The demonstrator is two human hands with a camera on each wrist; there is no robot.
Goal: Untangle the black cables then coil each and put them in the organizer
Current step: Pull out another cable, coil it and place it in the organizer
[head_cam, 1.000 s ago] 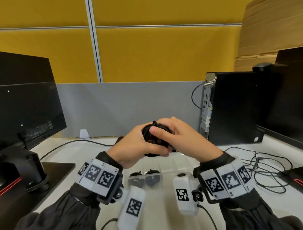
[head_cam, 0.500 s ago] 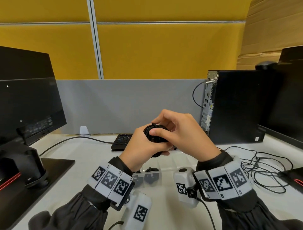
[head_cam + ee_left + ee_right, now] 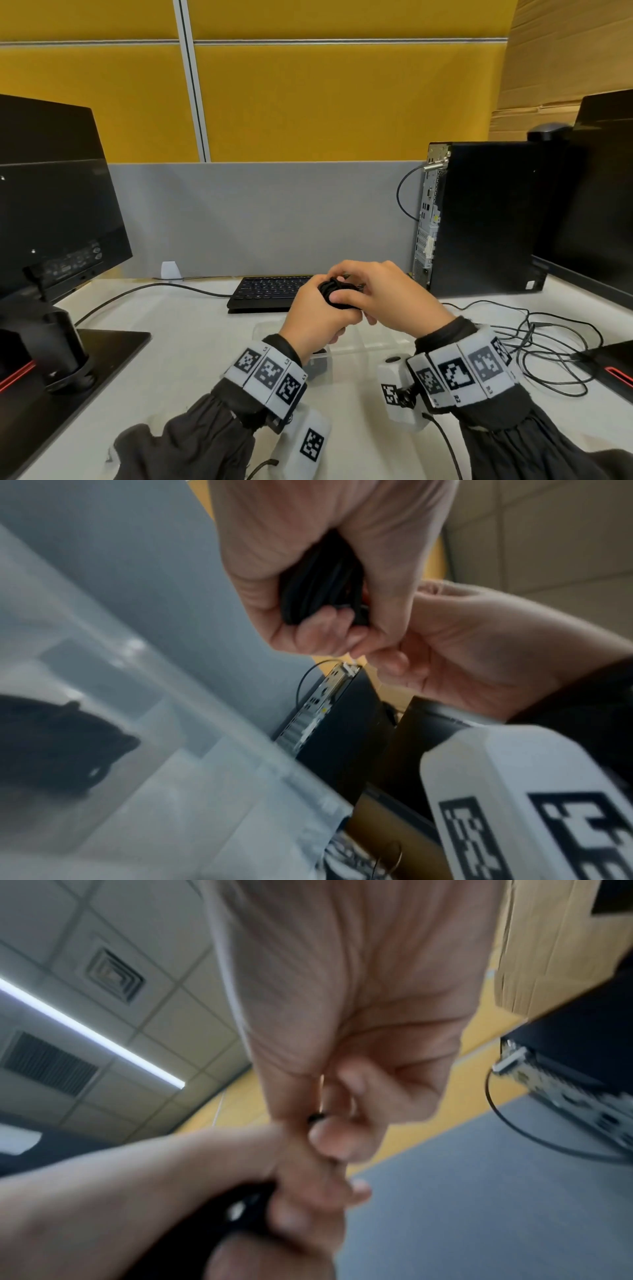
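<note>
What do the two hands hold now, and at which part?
A coiled black cable: the left hand grips the bundle, the right hand pinches its top.

both hands (image 3: 342,593) around black cable coil (image 3: 318,582) above organizer (image 3: 143,723)

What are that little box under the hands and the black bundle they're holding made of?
Organizer: seemingly clear plastic; the desk shows through its glossy walls. Coiled cable, held in both the left hand and right hand: looks like matte black rubbery sheathing, bent into tight loops.
</note>
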